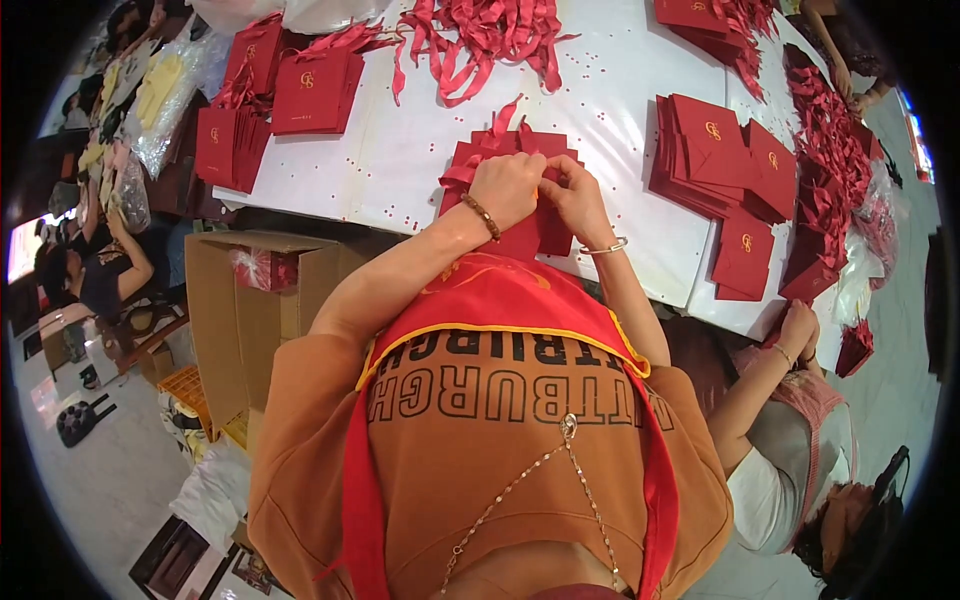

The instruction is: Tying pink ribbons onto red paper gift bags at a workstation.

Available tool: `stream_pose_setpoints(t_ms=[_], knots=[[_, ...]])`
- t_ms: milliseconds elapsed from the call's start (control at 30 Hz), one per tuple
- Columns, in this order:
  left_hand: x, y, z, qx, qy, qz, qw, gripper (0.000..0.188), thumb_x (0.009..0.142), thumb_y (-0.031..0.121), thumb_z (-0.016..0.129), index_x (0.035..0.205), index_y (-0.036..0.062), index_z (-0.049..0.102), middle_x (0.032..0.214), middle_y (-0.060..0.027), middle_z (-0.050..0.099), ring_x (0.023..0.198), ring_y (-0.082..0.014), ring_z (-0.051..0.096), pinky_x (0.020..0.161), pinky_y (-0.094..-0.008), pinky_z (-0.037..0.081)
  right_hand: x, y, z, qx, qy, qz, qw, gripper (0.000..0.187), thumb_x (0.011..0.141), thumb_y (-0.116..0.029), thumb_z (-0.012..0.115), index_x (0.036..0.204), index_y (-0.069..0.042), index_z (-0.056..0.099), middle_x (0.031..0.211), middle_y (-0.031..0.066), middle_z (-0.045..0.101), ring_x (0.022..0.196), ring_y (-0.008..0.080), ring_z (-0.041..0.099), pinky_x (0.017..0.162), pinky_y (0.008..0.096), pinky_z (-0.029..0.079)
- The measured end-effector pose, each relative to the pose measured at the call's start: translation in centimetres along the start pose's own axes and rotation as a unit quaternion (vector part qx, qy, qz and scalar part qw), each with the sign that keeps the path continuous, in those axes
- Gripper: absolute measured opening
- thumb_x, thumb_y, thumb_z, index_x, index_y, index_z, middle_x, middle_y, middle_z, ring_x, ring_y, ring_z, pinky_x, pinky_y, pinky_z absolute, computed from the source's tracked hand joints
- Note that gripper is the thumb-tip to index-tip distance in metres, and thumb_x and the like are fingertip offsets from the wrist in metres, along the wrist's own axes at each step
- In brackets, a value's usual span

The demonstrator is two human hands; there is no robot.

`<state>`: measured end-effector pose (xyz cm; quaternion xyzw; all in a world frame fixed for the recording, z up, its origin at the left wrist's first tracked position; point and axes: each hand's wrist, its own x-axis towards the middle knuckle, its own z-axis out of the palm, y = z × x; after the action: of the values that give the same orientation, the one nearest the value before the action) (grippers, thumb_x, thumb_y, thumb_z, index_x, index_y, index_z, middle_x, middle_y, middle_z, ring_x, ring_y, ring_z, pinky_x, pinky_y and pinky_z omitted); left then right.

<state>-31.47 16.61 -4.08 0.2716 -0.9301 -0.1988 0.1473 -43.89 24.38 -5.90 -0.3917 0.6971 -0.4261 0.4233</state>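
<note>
Small red paper gift bags (pixel 520 240) lie in a loose pile in front of me at the table's near edge. My left hand (pixel 507 190) is closed, its fingers curled at the upper part of the top bag. Beside it, my right hand (pixel 580 203) pinches the same bag near its upper edge, and the fingertips of both hands meet. A red ribbon (pixel 458 178) loops out on the left of my left hand; another ribbon end sticks up behind the bags. The exact bit between my fingertips is hidden.
More bags stand in stacks at the left (pixel 318 92) and right (pixel 708 145). Loose red ribbons (pixel 490 40) heap at the back of the white table (pixel 390 190), among scattered red dots. An open cardboard box (pixel 215 310) stands at my left. A co-worker's hands (pixel 797 328) work at the right.
</note>
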Motion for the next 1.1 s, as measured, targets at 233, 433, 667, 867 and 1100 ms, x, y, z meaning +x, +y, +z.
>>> stream_pose_setpoints(t_ms=[233, 433, 667, 867, 1100], knots=[[0.2, -2.1, -1.7, -0.104, -0.043, -0.113, 0.987, 0.013, 0.074, 0.017, 0.063, 0.08, 0.008, 0.056, 0.073, -0.009, 0.063, 0.067, -0.0242, 0.061, 0.057, -0.0374, 0.045, -0.6, -1.2, -0.1, -0.081, -0.009, -0.078, 0.994, 0.022, 0.077, -0.009, 0.062, 0.096, -0.001, 0.058, 0.082, 0.0119, 0.06, 0.071, 0.0218, 0.057, 0.065, 0.0302, 0.045], [3.5, -6.3, -3.6, -0.313, -0.305, -0.09, 0.895, 0.02, 0.077, 0.024, 0.062, 0.079, 0.0044, 0.064, 0.07, -0.0009, 0.057, 0.061, -0.0114, 0.05, 0.053, -0.0271, 0.037, -0.5, -1.4, 0.7, -0.106, 0.006, -0.181, 0.978, 0.021, 0.076, -0.005, 0.06, 0.097, -0.002, 0.058, 0.087, 0.0136, 0.057, 0.077, 0.03, 0.056, 0.068, 0.0345, 0.045], [6.6, -6.2, -5.2, -0.266, -0.459, -0.116, 0.84, 0.021, 0.071, 0.02, 0.059, 0.077, 0.0011, 0.066, 0.059, 0.0032, 0.052, 0.054, -0.0076, 0.042, 0.051, -0.0249, 0.035, -0.5, -2.0, 0.8, -0.112, 0.002, -0.208, 0.972, 0.021, 0.076, -0.004, 0.06, 0.097, -0.002, 0.058, 0.084, 0.0134, 0.056, 0.077, 0.0312, 0.056, 0.066, 0.0363, 0.044], [5.6, -6.7, -2.3, -0.228, -0.345, -0.065, 0.908, 0.02, 0.069, 0.019, 0.058, 0.074, 0.0013, 0.065, 0.063, -0.0048, 0.06, 0.063, -0.0121, 0.052, 0.061, -0.0273, 0.041, -0.6, -1.9, 1.1, -0.114, 0.016, -0.207, 0.972, 0.018, 0.076, -0.006, 0.061, 0.094, -0.003, 0.058, 0.084, 0.0141, 0.056, 0.079, 0.0321, 0.056, 0.068, 0.0364, 0.045], [5.7, -8.4, -4.0, -0.402, -0.205, -0.258, 0.855, 0.027, 0.079, 0.029, 0.056, 0.08, 0.003, 0.064, 0.06, -0.001, 0.053, 0.054, -0.0078, 0.049, 0.051, -0.0214, 0.039, -0.8, -1.7, 1.4, -0.087, 0.012, -0.184, 0.979, 0.018, 0.076, -0.007, 0.061, 0.093, -0.002, 0.058, 0.086, 0.0131, 0.057, 0.078, 0.0293, 0.057, 0.068, 0.0336, 0.045]])
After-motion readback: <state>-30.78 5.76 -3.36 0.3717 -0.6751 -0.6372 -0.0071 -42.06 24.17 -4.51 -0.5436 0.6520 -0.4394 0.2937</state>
